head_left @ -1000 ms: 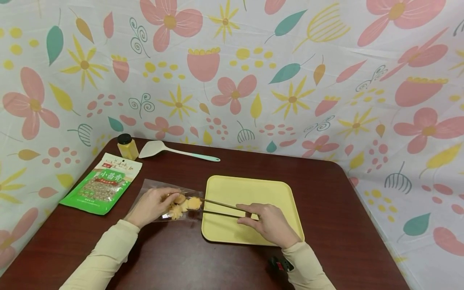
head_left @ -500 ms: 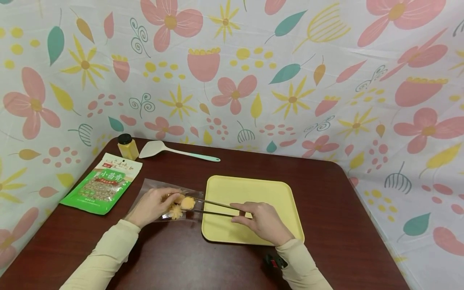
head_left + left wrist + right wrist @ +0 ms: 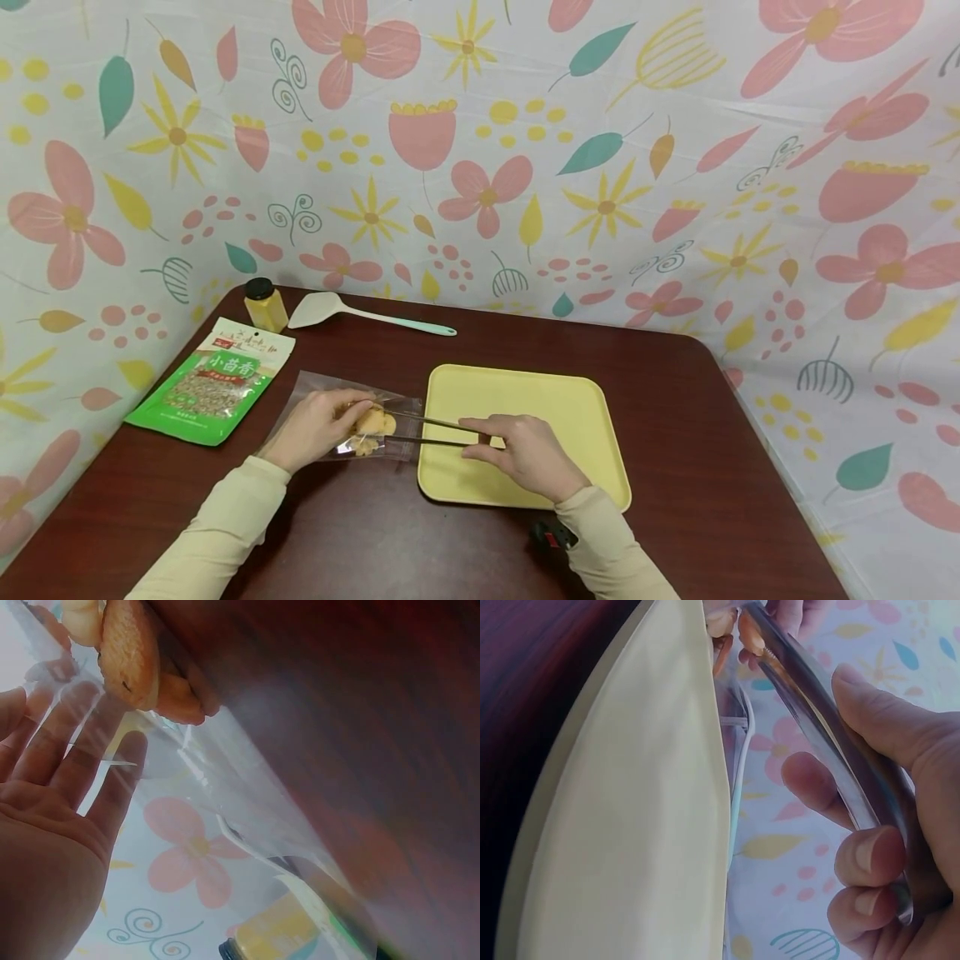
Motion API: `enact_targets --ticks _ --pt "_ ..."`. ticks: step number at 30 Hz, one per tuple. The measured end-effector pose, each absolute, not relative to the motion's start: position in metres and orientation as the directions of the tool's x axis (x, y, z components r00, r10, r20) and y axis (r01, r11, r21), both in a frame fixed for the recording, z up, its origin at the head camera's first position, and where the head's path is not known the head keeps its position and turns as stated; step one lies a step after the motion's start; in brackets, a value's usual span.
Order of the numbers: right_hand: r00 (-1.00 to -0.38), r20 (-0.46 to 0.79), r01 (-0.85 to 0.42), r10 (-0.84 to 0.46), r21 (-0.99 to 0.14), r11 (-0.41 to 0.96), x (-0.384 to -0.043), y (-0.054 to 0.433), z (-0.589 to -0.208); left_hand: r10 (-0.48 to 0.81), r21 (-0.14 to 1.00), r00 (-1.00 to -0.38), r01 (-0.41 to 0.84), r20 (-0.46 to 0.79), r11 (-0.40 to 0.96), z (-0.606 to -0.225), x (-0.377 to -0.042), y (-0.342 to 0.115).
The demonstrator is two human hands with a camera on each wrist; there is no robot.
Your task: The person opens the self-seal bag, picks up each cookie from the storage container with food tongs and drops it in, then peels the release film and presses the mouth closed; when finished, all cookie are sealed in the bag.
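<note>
A: And there are the biscuits [image 3: 372,423], bunched in the clear bag [image 3: 315,383], just left of the yellow tray [image 3: 540,396]!

B: Which hand's nearer?

A: The left hand [image 3: 318,425], easily, pinching the bag right beside them! The right hand [image 3: 528,454] is well off to their right, over the tray, fingers wrapped round the tongs [image 3: 855,757]

B: And the line of those tongs?

A: Long axis pointing leftward from the right hand, across the tray's edge, tips at the biscuits! Whether one's clamped between them, I can't tell
</note>
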State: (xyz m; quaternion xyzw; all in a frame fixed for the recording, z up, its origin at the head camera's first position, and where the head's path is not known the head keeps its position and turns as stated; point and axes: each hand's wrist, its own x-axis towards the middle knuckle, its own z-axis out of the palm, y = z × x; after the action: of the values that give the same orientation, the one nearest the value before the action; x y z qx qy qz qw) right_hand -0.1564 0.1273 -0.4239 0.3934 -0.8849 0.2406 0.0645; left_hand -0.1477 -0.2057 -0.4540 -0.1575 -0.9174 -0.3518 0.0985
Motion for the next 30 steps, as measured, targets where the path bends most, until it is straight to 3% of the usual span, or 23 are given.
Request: enact_targets --ticks 30 --pt "-0.653 0.303 -0.75 -0.694 -0.385 0.537 -0.163 0.097 -0.43 0.232 0.622 -0.929 0.366 0.288 0.692 -0.452 -0.147 -0.204"
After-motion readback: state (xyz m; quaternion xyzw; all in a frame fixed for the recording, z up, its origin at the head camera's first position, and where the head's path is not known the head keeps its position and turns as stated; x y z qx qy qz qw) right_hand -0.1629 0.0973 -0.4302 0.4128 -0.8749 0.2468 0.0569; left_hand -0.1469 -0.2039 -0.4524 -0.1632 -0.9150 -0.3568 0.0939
